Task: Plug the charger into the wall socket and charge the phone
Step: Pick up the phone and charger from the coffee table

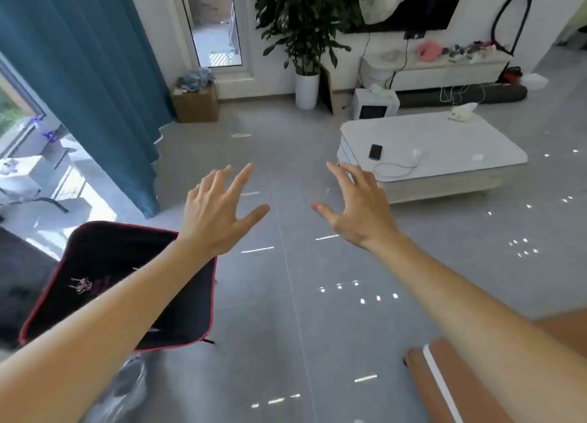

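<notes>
A dark phone [375, 151] lies on the near left corner of a low white coffee table [460, 149]. Beside it rests a white charger [416, 153] with its white cable [395, 169] looped on the tabletop. My left hand [219, 210] and my right hand [359, 206] are stretched out in front of me over the grey floor, fingers spread, holding nothing. Both hands are short of the table; the right one is nearer to its corner. A dark wall socket [414, 35] with cords plugged in sits on the far wall below the television.
A black cushion with red piping [104, 270] lies at lower left. Teal curtains [82, 73] hang left by a glass door. A potted plant [306, 41], a cardboard box [195, 103] and a white TV bench [435, 70] line the far wall.
</notes>
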Demonstrator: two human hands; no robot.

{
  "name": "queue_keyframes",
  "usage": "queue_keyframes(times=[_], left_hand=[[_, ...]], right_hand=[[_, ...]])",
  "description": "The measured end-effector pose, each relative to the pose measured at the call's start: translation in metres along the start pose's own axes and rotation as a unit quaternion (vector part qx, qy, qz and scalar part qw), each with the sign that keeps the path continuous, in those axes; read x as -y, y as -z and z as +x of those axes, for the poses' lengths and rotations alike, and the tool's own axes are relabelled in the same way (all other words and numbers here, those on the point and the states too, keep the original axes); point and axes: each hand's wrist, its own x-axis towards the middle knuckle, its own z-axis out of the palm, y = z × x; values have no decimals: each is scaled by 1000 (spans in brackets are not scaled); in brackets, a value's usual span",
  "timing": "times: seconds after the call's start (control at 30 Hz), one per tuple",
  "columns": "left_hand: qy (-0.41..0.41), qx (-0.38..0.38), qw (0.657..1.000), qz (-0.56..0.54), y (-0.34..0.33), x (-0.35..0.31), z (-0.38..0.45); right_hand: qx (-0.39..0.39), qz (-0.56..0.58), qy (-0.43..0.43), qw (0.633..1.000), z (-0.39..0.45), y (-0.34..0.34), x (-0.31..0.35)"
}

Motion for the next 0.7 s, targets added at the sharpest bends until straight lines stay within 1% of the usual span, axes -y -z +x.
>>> queue_keyframes(times=[0.03,0.07,0.13,0.23,0.33,0.5,0.7], left_hand=[[-5,29,1000,-4,-13,-2,-1],[-14,40,999,-3,-28,-3,0],[-28,67,997,-6,-59,-5,-6],[-46,87,995,-17,-93,-8,-6],[-68,99,992,-32,-115,-19,8],[-88,116,988,-45,-153,-46,52],[-105,149,983,-36,-204,-101,134]], right_hand=[[8,7,-14,1000,-7,-11,-6],[6,3,-29,1000,-12,-22,-13],[34,6,-65,997,-33,-46,-28],[50,4,-95,994,-50,-72,-45],[56,17,-117,991,-51,-83,-60],[50,9,-143,988,-33,-95,-107],[56,-5,-159,986,19,-103,-196]])
